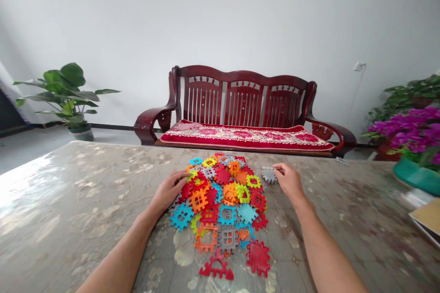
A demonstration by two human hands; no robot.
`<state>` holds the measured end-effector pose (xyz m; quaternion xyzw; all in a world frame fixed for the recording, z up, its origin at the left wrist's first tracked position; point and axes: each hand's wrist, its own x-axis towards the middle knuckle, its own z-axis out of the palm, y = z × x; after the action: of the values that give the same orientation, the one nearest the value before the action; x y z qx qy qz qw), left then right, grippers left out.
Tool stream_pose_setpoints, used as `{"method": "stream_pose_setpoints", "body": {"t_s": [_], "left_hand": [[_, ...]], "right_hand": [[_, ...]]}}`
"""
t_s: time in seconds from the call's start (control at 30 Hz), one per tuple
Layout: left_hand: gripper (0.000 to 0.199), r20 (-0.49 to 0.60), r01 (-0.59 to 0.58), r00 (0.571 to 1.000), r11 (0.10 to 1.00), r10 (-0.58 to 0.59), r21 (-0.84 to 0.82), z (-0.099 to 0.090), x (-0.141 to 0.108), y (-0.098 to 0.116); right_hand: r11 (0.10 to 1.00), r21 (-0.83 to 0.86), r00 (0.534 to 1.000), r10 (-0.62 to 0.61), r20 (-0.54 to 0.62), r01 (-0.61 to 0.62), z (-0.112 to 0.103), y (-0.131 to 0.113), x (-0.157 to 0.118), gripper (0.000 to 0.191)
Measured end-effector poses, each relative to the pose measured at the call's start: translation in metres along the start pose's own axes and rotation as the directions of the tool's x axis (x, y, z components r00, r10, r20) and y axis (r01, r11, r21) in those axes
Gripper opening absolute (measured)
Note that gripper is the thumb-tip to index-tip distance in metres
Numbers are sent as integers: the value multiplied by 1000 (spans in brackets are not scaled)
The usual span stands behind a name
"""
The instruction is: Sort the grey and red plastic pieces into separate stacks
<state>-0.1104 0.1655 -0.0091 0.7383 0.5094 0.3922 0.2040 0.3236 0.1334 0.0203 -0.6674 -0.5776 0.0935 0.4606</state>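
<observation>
Interlocking plastic pieces in red, orange, blue, yellow-green and grey lie in a pile on the table point(113, 192). My right hand point(288, 181) pinches a grey square piece point(269, 175) by its right edge, just right of the pile. At the pile's left side rests my left hand point(171, 187), its fingertips touching pieces beside a yellow-green one point(193, 176); what it holds, if anything, is hidden. Nearest me lie a red square piece point(258, 257) and a red arched piece point(217, 266).
Behind the table stands a dark red wooden bench point(242, 100) with a patterned cushion. A small grey piece point(341, 161) lies at the far right edge. Purple flowers in a teal pot point(415, 176) and a box point(428, 219) are at the right. A potted plant point(80, 132) stands at the left.
</observation>
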Motion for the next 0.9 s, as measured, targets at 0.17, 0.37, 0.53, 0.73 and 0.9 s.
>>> {"method": "stream_pose_setpoints", "body": {"t_s": [0.17,0.37,0.53,0.73,0.9], "left_hand": [[39,4,4,1000,1000,-4,-2,0,0,0],[38,-13,2,1000,1000,-3,-11,1,0,-2],[39,-9,-1,1000,1000,1,-7,1,-1,0],[37,-6,-7,1000,1000,7,4,1,-1,-1],[37,-4,4,1000,1000,-4,2,1,-1,-4]], "right_hand": [[981,-190,998,-29,54,38,-1,1,-5,24],[881,-458,991,-87,100,123,-11,-3,-8,30],[845,-489,970,-127,206,215,-7,-6,-6,54],[794,-551,930,-48,366,258,4,0,-4,69],[785,-560,926,-46,375,266,3,6,2,61]]}}
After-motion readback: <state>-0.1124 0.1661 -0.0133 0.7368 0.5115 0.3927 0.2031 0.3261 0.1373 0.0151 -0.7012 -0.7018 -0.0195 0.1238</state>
